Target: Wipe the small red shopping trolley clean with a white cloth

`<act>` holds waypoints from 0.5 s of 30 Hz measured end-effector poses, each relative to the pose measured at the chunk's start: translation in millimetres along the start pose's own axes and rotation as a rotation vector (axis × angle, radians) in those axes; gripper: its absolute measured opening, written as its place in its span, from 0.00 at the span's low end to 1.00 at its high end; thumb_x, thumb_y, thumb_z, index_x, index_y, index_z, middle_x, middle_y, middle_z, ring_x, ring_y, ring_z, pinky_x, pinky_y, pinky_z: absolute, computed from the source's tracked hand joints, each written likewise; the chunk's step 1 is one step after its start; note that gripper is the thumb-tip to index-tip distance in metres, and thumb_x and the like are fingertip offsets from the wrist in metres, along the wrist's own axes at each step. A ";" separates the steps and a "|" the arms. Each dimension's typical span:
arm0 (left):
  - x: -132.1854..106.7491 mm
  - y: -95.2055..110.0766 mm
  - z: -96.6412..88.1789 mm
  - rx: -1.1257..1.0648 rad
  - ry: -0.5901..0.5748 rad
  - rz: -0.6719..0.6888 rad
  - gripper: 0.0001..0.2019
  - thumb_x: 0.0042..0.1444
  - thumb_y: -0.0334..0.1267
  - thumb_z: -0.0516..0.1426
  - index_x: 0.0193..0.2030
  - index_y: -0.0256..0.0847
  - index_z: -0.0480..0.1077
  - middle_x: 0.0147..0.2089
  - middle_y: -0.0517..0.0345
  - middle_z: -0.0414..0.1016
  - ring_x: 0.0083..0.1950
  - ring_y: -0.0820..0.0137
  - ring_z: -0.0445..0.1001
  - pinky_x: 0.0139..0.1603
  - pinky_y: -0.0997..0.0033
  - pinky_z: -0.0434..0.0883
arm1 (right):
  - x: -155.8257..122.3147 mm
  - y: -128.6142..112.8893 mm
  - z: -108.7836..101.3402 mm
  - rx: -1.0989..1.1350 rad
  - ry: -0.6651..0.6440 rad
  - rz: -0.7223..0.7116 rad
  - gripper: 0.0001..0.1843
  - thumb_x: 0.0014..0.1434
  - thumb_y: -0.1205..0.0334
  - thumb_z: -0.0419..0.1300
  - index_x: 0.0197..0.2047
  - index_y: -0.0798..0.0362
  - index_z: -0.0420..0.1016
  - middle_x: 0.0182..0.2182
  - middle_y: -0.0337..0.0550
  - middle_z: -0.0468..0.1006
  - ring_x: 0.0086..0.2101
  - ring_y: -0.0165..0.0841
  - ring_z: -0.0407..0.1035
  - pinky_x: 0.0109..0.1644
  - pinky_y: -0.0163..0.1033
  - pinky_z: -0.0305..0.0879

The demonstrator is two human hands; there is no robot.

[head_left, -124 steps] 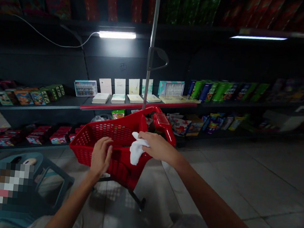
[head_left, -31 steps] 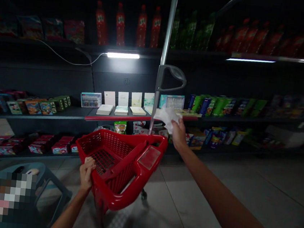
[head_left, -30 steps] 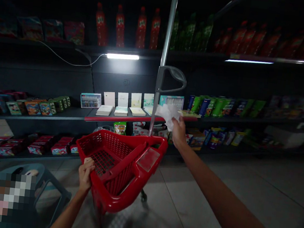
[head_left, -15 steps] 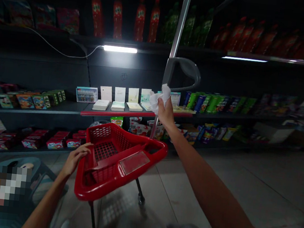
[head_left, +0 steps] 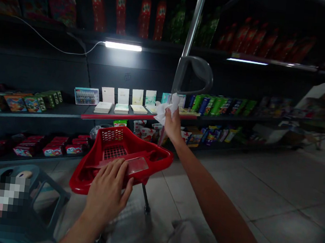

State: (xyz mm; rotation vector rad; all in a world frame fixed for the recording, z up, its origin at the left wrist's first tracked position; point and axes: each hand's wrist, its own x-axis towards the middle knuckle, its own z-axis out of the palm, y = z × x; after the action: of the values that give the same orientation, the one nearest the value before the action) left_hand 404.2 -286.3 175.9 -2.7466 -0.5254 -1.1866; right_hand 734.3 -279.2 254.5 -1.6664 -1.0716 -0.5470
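From my seat, the blue stool [head_left: 46, 202] sits at eight o'clock, just left of the red basket [head_left: 82, 179]. My left hand [head_left: 107, 193] has shifted: half a second ago it hooked the basket's left rim, and now it lies flat across the near rim at six o'clock, fingers [head_left: 117, 169] loosely spread and reaching onto the clear plate [head_left: 138, 165]. The basket has dropped lower and sits more level. At its one o'clock, my right hand [head_left: 174, 127] has its fingers pinched around the white cloth [head_left: 165, 110] and presses it against the metal pole [head_left: 193, 28], just under the grey handle [head_left: 203, 62]. A second ago that hand was lower, beside the pole. The shelf [head_left: 113, 115] of notebooks lies behind.
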 end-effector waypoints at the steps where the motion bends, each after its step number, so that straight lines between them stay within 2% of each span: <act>1: -1.0 1.9 3.1 0.021 0.016 -0.004 0.19 0.66 0.49 0.55 0.60 0.45 0.71 0.59 0.46 0.78 0.57 0.51 0.76 0.55 0.51 0.71 | -7.0 -0.6 -0.2 0.024 -0.006 0.012 0.29 0.74 0.50 0.37 0.70 0.55 0.57 0.59 0.60 0.73 0.63 0.45 0.66 0.65 0.49 0.63; 4: -1.3 -4.6 1.8 0.051 0.040 -0.029 0.15 0.68 0.49 0.54 0.54 0.46 0.73 0.55 0.49 0.80 0.51 0.56 0.79 0.45 0.57 0.73 | -28.3 2.0 2.2 0.131 -0.008 0.033 0.28 0.73 0.49 0.40 0.66 0.55 0.62 0.56 0.59 0.75 0.58 0.45 0.70 0.64 0.50 0.64; 7: -0.3 -15.8 -9.8 0.072 0.003 -0.087 0.12 0.70 0.46 0.52 0.47 0.46 0.75 0.51 0.54 0.81 0.47 0.63 0.80 0.39 0.66 0.72 | -48.1 6.7 4.9 0.228 0.001 0.035 0.28 0.71 0.45 0.45 0.62 0.55 0.66 0.51 0.57 0.77 0.52 0.44 0.72 0.61 0.50 0.66; 10: -1.9 -27.8 -20.2 0.073 -0.033 -0.128 0.13 0.71 0.45 0.52 0.43 0.45 0.76 0.49 0.57 0.82 0.45 0.68 0.80 0.32 0.73 0.69 | -65.5 7.5 3.0 0.312 -0.002 0.013 0.26 0.70 0.43 0.49 0.59 0.54 0.69 0.47 0.53 0.79 0.48 0.43 0.73 0.58 0.48 0.69; 15: -8.4 -56.1 -24.2 0.054 0.052 -0.124 0.14 0.70 0.45 0.53 0.40 0.45 0.78 0.47 0.61 0.84 0.40 0.72 0.82 0.30 0.76 0.69 | -92.1 -4.0 -4.4 0.378 -0.079 0.005 0.24 0.71 0.46 0.50 0.60 0.54 0.68 0.46 0.51 0.80 0.45 0.41 0.75 0.54 0.46 0.71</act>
State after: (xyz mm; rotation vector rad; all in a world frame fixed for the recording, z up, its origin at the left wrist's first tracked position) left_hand 362.4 -241.7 184.2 -2.6649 -0.7194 -1.2472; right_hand 685.7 -318.4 186.5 -1.3661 -1.1478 -0.2558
